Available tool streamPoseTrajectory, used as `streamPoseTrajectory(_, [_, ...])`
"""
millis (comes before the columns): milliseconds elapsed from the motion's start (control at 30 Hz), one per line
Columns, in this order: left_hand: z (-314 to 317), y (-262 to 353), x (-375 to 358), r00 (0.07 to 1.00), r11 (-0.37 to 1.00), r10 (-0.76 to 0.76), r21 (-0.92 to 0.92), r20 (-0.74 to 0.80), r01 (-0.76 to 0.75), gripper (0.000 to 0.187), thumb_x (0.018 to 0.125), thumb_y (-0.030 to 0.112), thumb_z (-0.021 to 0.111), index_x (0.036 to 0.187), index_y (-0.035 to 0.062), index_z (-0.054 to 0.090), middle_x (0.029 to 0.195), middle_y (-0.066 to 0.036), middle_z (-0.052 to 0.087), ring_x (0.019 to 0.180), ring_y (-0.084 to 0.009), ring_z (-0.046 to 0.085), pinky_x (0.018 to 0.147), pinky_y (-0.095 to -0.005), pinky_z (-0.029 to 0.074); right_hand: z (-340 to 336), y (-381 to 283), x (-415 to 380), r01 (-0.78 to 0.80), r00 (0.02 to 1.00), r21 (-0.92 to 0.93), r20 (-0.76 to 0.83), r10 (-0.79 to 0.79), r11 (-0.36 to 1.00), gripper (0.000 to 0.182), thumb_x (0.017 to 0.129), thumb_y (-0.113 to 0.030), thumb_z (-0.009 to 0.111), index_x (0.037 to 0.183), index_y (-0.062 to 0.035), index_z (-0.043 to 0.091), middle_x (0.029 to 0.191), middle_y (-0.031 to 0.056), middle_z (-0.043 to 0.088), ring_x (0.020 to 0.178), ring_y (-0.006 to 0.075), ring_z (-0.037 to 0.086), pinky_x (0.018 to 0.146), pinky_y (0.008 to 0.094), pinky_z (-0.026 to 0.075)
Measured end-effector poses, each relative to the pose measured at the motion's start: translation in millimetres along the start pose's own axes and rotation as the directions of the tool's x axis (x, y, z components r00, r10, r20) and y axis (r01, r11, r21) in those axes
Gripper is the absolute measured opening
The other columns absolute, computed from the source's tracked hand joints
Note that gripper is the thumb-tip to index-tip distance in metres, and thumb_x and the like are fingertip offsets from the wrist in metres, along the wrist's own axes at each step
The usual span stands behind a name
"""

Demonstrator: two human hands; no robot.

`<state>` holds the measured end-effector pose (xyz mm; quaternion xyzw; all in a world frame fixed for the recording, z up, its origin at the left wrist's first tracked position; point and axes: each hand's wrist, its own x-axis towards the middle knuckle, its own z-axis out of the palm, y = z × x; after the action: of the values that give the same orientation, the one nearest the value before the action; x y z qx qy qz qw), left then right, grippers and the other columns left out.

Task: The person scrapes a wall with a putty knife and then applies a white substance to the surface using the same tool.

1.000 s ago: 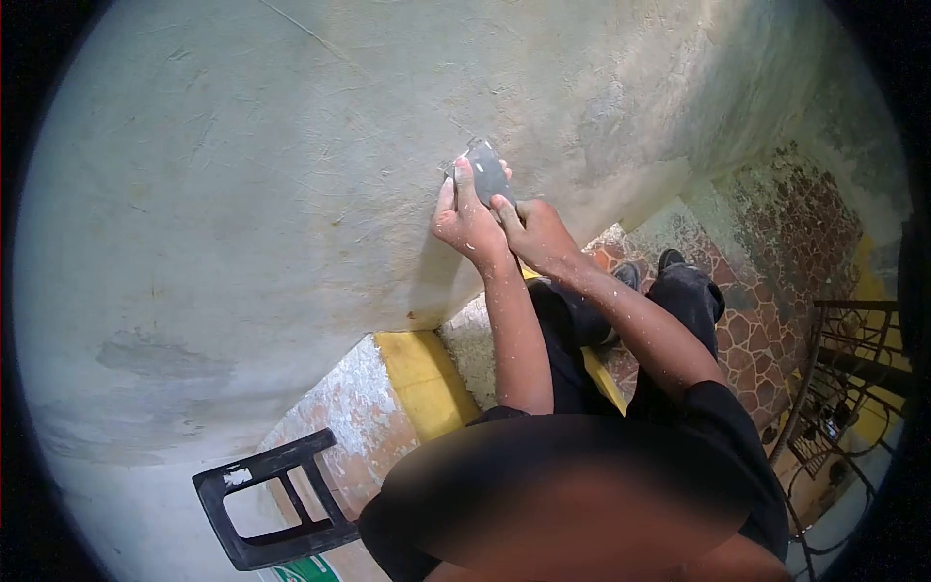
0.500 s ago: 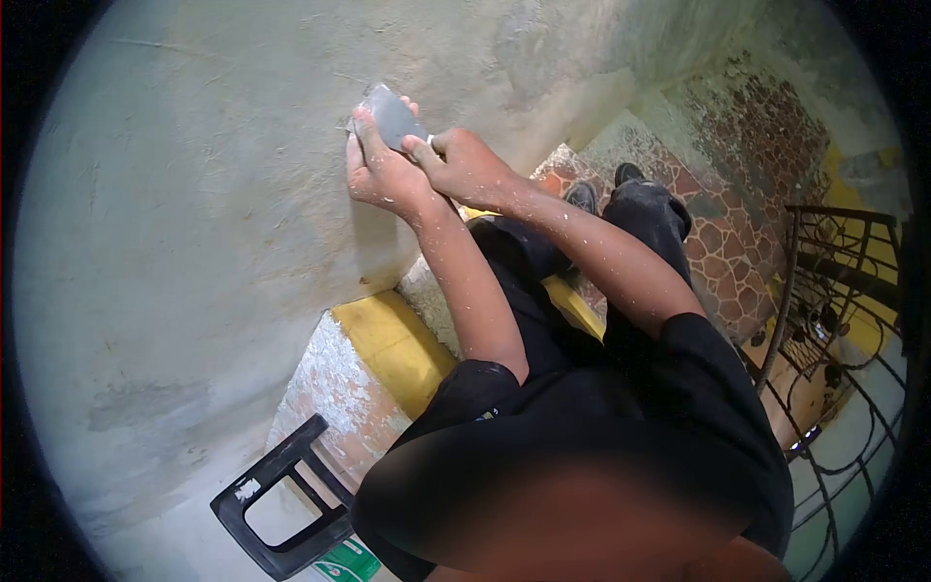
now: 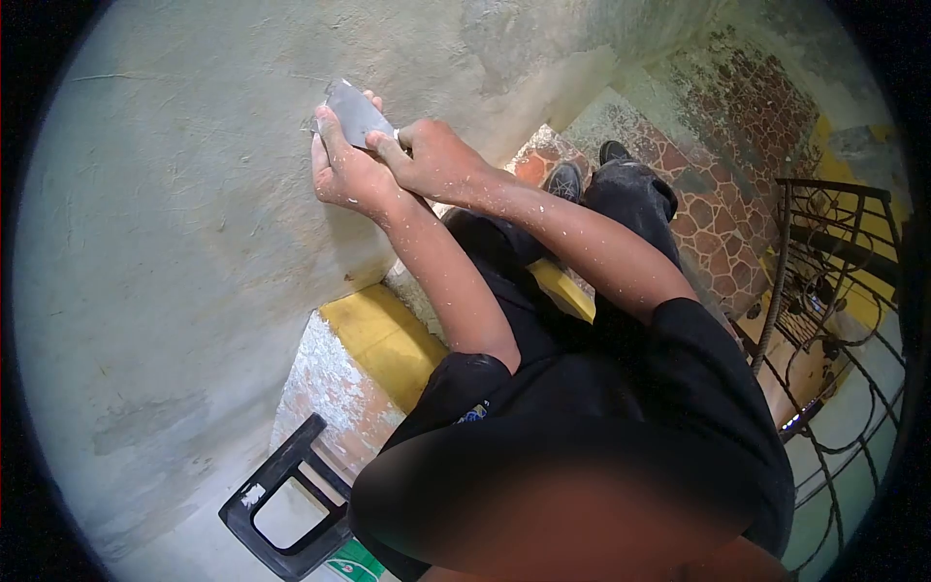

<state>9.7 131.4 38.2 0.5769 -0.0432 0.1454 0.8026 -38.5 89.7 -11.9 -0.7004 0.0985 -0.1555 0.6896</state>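
A flat grey scraper blade is held up close to the wall. My right hand is closed around its handle end, with the thumb against the base of the blade; the handle itself is mostly hidden. My left hand is closed around the blade from below, its thumb at one side and fingertips showing past the far side. Thin pale scraps cling near the blade's edge. White flecks dot both forearms, and my right wrist lies close over the left one.
A scraped grey-green wall runs along the left. Steps with a yellow edge and flaking white paint lie below. A black plastic frame stands at lower left. Metal railing curves along the right, beside patterned floor tiles.
Both hands and the scraper have shifted slightly left and up in the view. The grip looks the same, and the surroundings have shifted a little as well.
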Motion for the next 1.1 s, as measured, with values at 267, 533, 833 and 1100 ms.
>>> streamPoseTrajectory(267, [2,-1,-1,0.999,1.0,0.026,0.018,-0.032,-0.026,0.029,0.099,0.01,0.066,0.096,-0.0185,0.065,0.088,-0.027,0.071,0.07,-0.0311,0.073,0.061,-0.0378,0.065,4,4,0,-0.003,1.0,0.004,-0.017,0.003,1.0,0.058,0.103,-0.044,0.056,0.082,0.0085,0.071,0.059,0.0209,0.062,0.054,0.0209,0.057,0.056,0.0406,0.047])
streamPoseTrajectory(533, [-13,2,17,0.997,0.995,0.038,0.09,0.067,-0.044,0.025,0.098,0.012,0.069,0.098,-0.0136,0.068,0.089,-0.025,0.072,0.07,-0.0301,0.073,0.063,-0.0383,0.066,15,-6,-1,-0.113,0.993,0.08,-0.03,0.116,0.99,0.057,0.103,-0.044,0.056,0.085,0.0089,0.071,0.071,0.0307,0.065,0.067,0.0374,0.071,0.065,0.0474,0.051])
streamPoseTrajectory(833, [-10,9,12,0.998,1.0,-0.022,0.021,0.055,0.021,0.025,0.1,0.011,0.066,0.096,-0.0136,0.07,0.083,-0.02,0.073,0.067,-0.0245,0.072,0.061,-0.0346,0.063,16,1,5,-0.04,0.997,-0.032,-0.066,0.038,0.999,0.057,0.104,-0.04,0.056,0.08,0.0106,0.068,0.065,0.0299,0.061,0.056,0.0294,0.063,0.06,0.0469,0.048])
streamPoseTrajectory(1100, [6,12,17,0.987,0.984,0.157,0.082,0.022,-0.158,0.031,0.1,0.021,0.07,0.09,-0.0083,0.072,0.077,-0.01,0.071,0.068,-0.0173,0.068,0.061,-0.0301,0.056,-9,-33,29,0.063,0.997,-0.052,-0.041,-0.065,0.997,0.054,0.102,-0.042,0.059,0.086,0.0081,0.072,0.065,0.0282,0.063,0.058,0.0303,0.068,0.059,0.0435,0.049])
